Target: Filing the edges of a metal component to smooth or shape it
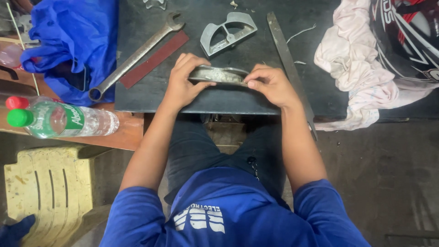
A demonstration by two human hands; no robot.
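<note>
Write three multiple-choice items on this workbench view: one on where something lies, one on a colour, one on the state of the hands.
1. Where does the long wrench lie?
A. On the dark board, left of the hands
B. On the yellow stool
C. Under the pale cloth

2. What colour is the cap of the clear plastic bottle?
A. White
B. Green
C. Black

3. How is the curved metal piece held?
A. By one hand only
B. Lying untouched
C. By both hands, one at each end

Answers: 1 A, the wrench slants across the board beside a reddish strip. 2 B, the cap shows green. 3 C, the left hand and right hand each grip an end.
</note>
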